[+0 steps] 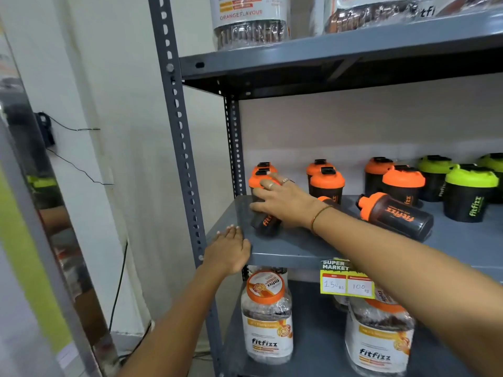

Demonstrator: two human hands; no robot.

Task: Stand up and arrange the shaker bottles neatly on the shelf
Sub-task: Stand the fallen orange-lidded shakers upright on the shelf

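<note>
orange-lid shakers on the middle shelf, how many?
8 visible: two at far left, the front bottle under the right hand; two centre; two right of centre; one lying down; one mostly hidden behind the wrist. More may be hidden.

A yellow price tag (347,281) reading "SUPER MARKET" hangs from a shelf edge, with 150 and 100 handwritten on it. Below stand two clear Fitfizz jars (268,317) with orange lids, and an orange-flavour jar (250,20) sits on the top tier. Black wires (79,170) trail across the white wall (109,77) at left.
</note>
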